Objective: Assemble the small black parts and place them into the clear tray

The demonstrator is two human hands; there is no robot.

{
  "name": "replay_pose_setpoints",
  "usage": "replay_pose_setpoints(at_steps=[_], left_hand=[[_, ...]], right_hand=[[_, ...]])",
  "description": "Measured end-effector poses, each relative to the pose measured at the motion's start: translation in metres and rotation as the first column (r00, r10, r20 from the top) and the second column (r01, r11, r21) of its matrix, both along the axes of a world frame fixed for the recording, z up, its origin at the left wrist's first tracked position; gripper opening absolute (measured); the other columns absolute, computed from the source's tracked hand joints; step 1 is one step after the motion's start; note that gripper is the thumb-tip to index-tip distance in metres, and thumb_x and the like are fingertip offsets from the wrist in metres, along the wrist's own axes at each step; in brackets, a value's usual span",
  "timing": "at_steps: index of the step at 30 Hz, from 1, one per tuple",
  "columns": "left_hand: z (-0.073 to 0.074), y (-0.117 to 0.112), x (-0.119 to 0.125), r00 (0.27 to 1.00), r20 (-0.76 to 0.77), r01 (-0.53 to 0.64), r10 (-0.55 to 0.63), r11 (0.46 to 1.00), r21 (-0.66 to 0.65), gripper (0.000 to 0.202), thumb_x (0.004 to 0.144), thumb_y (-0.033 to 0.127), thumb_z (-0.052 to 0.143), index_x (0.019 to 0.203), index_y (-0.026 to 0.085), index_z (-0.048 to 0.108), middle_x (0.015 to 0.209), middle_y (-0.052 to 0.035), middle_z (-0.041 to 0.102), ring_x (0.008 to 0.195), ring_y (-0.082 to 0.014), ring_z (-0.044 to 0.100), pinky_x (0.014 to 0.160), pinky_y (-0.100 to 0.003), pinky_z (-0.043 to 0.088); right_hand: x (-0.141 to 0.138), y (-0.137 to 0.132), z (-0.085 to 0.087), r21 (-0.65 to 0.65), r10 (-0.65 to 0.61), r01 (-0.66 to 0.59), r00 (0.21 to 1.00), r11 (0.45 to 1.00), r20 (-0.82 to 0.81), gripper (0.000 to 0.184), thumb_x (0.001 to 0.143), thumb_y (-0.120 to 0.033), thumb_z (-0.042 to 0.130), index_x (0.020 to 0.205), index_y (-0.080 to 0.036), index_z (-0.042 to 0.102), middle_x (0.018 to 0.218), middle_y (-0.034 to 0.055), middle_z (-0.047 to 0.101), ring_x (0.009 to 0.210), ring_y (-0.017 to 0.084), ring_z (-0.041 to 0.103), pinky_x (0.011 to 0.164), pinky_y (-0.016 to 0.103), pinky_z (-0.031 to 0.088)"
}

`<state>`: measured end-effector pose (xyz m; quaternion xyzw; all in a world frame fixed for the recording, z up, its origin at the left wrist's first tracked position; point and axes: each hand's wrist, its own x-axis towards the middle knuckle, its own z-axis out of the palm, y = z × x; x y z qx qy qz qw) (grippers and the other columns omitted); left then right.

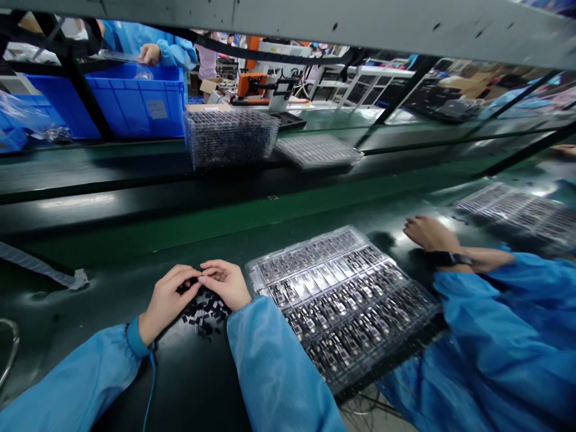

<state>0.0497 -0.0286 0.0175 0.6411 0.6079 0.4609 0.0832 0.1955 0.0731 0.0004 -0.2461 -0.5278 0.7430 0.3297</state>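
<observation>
My left hand [171, 297] and my right hand [226, 282] meet at their fingertips above a heap of small black rectangular pieces [204, 315] on the dark bench. Both hands are closed in a pinch; a small dark piece seems to sit between the fingertips, too small to name. To the right of my right hand lies a clear plastic tray [324, 273], its pockets filled with rows of small electronic parts. Several pockets in its second row hold no part. A blue cord hangs from my left cuff.
A co-worker's hand [432, 234] with a dark wristband rests on the bench beyond the tray. Another filled tray [522, 207] lies farther right. Behind stand stacked clear trays [231, 138], a flat tray [319, 150] and a blue bin [135, 99]. A grey beam [288, 24] crosses overhead.
</observation>
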Motion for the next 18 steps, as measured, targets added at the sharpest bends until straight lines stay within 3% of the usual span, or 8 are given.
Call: replay_pose_setpoints(at_steps=[4,9,18], left_hand=[[0.0,-0.0001,0.0003,1.0,0.003,-0.003,0.003,1.0,-0.003,0.014,0.09,0.021,0.065,0.104,0.022,0.067,0.099,-0.0042,0.066,0.072,-0.0106,0.059,0.064,-0.023,0.052],[-0.0004,-0.0004,0.0003,1.0,0.005,-0.013,0.013,1.0,-0.002,0.015,0.09,0.022,0.064,0.105,0.021,0.067,0.097,-0.0047,0.067,0.07,-0.0109,0.059,0.063,-0.024,0.052],[0.0013,-0.0005,-0.0006,1.0,0.017,-0.018,0.018,1.0,-0.013,0.013,0.089,0.022,0.066,0.102,0.02,0.068,0.096,-0.0044,0.066,0.069,-0.0103,0.058,0.064,-0.024,0.05]], right_hand=[[-0.0009,-0.0005,0.0002,-0.011,-0.032,0.032,0.999,0.999,0.006,0.035,0.065,-0.031,0.089,0.096,-0.02,0.077,0.08,0.0022,0.076,0.075,0.019,0.072,0.077,0.031,0.058],[-0.0003,-0.0012,0.0033,0.02,-0.098,0.098,0.995,0.995,-0.012,0.02,0.067,-0.031,0.087,0.082,-0.02,0.079,0.082,0.0039,0.077,0.075,0.019,0.071,0.077,0.031,0.057],[-0.0027,0.0021,0.0063,-0.209,-0.334,0.3,0.93,0.931,-0.155,0.024,0.062,-0.029,0.09,0.079,-0.02,0.076,0.072,0.0006,0.074,0.068,0.014,0.068,0.071,0.027,0.056]])
